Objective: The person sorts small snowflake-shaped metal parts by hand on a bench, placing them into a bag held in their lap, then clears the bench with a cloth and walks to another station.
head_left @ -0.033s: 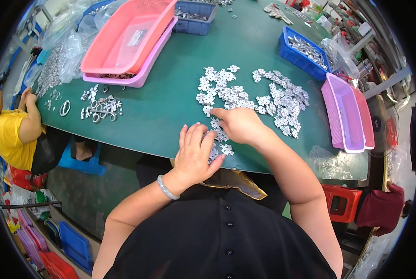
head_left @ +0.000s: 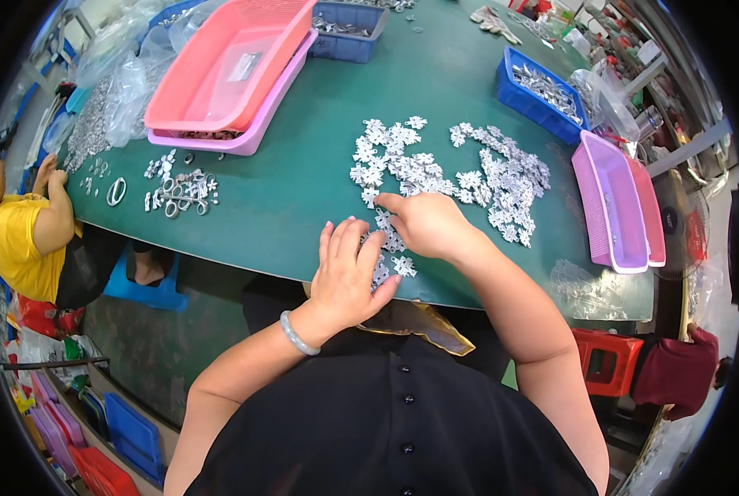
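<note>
Pieces: silver-grey, flat, lobed metal-looking pieces spread loose over the smooth green tabletop; near strip runs under both hands toward the front edge.
Left hand: bare left hand, palm down over near strip, fingers slightly apart, not clamped; probably steadying pieces close to the edge.
Right hand: bare right hand, index out to the strip, other fingers curled; can't tell from here if anything's pinched underneath. Pointed finger suits singling out small parts.
Blue bin: blue rectangular plastic bin, metal parts inside, beyond the pieces; likely parked clear of the elbows.
</note>
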Motion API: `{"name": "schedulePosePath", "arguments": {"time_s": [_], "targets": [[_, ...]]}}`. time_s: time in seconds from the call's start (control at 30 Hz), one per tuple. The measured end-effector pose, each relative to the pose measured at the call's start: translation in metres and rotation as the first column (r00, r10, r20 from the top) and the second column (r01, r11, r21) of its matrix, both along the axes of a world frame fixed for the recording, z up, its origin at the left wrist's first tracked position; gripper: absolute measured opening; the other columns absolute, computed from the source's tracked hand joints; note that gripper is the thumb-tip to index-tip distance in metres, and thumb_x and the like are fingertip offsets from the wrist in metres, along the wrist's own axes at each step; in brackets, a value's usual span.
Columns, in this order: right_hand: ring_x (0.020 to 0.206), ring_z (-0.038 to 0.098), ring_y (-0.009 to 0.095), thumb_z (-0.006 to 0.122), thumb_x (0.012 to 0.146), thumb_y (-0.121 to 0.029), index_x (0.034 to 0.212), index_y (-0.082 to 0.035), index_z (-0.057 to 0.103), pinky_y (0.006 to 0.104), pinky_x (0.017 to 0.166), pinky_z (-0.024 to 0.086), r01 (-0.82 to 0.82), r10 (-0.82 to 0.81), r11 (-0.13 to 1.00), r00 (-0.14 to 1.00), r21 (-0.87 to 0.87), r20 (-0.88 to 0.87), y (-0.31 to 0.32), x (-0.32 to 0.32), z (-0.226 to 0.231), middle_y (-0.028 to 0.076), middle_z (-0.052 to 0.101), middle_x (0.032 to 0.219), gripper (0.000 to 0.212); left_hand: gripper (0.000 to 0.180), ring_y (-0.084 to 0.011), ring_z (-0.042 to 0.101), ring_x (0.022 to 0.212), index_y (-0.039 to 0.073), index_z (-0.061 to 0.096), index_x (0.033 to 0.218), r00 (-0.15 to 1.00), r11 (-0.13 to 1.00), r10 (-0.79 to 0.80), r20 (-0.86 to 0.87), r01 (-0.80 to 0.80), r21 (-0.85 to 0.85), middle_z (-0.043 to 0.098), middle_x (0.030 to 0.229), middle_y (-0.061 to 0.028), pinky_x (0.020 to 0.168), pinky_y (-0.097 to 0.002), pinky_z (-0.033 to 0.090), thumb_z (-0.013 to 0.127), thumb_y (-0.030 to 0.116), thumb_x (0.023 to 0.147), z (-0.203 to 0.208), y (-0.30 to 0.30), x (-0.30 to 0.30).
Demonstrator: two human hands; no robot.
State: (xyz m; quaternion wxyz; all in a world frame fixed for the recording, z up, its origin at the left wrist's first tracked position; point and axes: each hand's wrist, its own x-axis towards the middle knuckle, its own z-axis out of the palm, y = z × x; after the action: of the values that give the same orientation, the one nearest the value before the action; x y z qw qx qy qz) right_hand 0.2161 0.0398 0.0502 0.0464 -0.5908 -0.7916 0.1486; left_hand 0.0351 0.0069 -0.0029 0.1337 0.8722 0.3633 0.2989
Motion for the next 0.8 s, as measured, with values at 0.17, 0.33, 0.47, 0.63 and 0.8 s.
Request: {"name": "schedulePosePath", "arguments": {"time_s": [0.17, 0.33, 0.47, 0.63, 0.8], "targets": [[0.071, 0.064, 0.035, 0.058, 0.083, -0.015, 0.114, -0.014, 0.063, 0.0444, 0.065, 0.051, -0.061, 0.059, 0.997, 0.997, -0.044, -0.039, -0.009, 0.003, 0.001, 0.014, 0.066, 0.074, 0.031, 0.068, -0.0420, 0.038, 0.124, 0.000, 0.047, 0.126, 0.999, 0.999, 0.042, -0.017, -0.042, 0.025, 0.042, 0.133, -0.0221, 0.104, -0.0595, 0.024, 0.070, 0.036, 0.074, 0.000, -0.001, 0.002], [0.080, 0.066, 0.032, 0.057, 0.084, -0.016, 0.103, -0.010, 0.065, 0.0437, 0.066, 0.051, -0.008, 0.011, 0.999, 0.997, 0.040, -0.074, -0.006, 0.007, 0.004, 0.015, 0.067, 0.081, 0.022, 0.065, -0.0415, 0.038, 0.125, -0.001, 0.050, 0.123, 0.998, 1.000, 0.010, -0.063, -0.010, 0.004, 0.042, 0.132, -0.0226, 0.104, -0.0609, 0.023, 0.071, 0.037, 0.074, -0.003, 0.000, 0.001], [0.076, 0.065, 0.031, 0.066, 0.079, -0.019, 0.089, -0.006, 0.065, 0.0426, 0.065, 0.051, 0.083, -0.069, 0.937, 0.996, 0.340, -0.053, 0.013, -0.003, -0.005, 0.012, 0.064, 0.078, 0.016, 0.063, -0.0410, 0.038, 0.125, -0.001, 0.051, 0.121, 0.999, 1.000, 0.003, -0.054, -0.003, -0.004, 0.044, 0.130, -0.0218, 0.104, -0.0610, 0.023, 0.071, 0.036, 0.074, 0.000, 0.001, 0.001], [0.071, 0.063, 0.028, 0.068, 0.078, -0.021, 0.083, -0.008, 0.067, 0.0405, 0.064, 0.051, 0.004, -0.025, 0.900, 0.999, 0.435, 0.042, 0.029, -0.006, -0.018, 0.008, 0.059, 0.073, 0.014, 0.063, -0.0404, 0.039, 0.123, -0.002, 0.051, 0.120, 0.999, 1.000, -0.002, -0.047, 0.001, -0.003, 0.045, 0.126, -0.0206, 0.104, -0.0611, 0.023, 0.071, 0.036, 0.073, 0.001, 0.000, 0.002], [0.065, 0.063, 0.028, 0.064, 0.074, -0.013, 0.065, -0.007, 0.061, 0.0401, 0.058, 0.051, 0.017, -0.019, 0.855, 1.000, 0.519, -0.002, 0.026, 0.000, -0.025, 0.009, 0.058, 0.070, 0.012, 0.062, -0.0398, 0.039, 0.122, -0.002, 0.052, 0.119, 0.999, 1.000, 0.001, -0.047, -0.001, 0.001, 0.046, 0.124, -0.0203, 0.104, -0.0611, 0.024, 0.071, 0.036, 0.073, 0.002, 0.000, 0.002]]}}
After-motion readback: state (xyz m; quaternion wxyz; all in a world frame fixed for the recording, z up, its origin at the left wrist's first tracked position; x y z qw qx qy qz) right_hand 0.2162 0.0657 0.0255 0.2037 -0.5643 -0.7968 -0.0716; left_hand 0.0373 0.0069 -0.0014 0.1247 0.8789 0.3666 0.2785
